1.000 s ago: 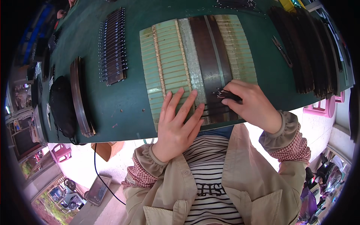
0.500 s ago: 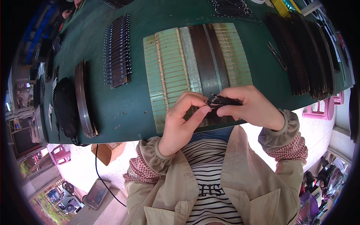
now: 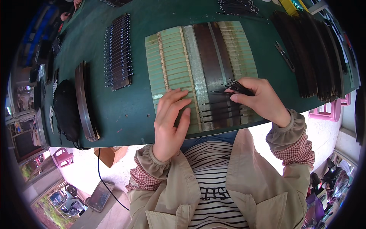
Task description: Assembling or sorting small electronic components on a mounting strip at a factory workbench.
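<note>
A bundle of short, thin black wires is gripped between the thumb and fingers of my right hand, above the lower right of a pale green grooved board. My left hand rests over the board's lower left with its fingers apart and nothing visible in them. Down the board run a silvery strip and a dark brown strip. Several loose black wires lie crosswise over the brown strip near the front edge, just below my right hand.
To the left lie a brown strip lined with many wires, a bent brown strip and a black pouch. Small scissors and stacked dark strips are on the right. Another person's hand shows at the far left.
My hands have parted: the left has moved left and opened, away from the bundle. My right hand has shifted slightly up and right with the wires, and the wires laid on the board now show.
</note>
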`<state>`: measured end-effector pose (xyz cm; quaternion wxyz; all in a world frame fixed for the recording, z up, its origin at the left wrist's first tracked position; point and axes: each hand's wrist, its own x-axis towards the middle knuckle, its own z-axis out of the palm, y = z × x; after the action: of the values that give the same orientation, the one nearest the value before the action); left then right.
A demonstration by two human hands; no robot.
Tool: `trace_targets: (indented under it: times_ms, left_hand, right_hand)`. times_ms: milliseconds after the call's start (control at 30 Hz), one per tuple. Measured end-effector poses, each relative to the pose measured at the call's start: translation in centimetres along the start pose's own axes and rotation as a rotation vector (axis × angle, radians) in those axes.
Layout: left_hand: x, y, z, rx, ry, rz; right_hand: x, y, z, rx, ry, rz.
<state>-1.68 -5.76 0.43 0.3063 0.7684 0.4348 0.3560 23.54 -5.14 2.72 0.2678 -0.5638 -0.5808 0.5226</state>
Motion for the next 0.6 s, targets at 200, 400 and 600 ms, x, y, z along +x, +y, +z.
trace_targets:
  times_ms: [200,400,600]
  left_hand:
    - [-0.5,0.0,-0.1,0.054,-0.007,0.013]
    - [-0.6,-0.1,-0.1,0.059,-0.008,0.015]
    - [-0.5,0.0,-0.1,0.092,-0.058,0.044]
  right_hand:
    - [0.2,0.5,0.7,-0.112,0.039,-0.138]
    - [0.1,0.9,1.0,-0.075,0.052,-0.17]
    - [0.2,1.1,1.8,-0.148,0.096,-0.207]
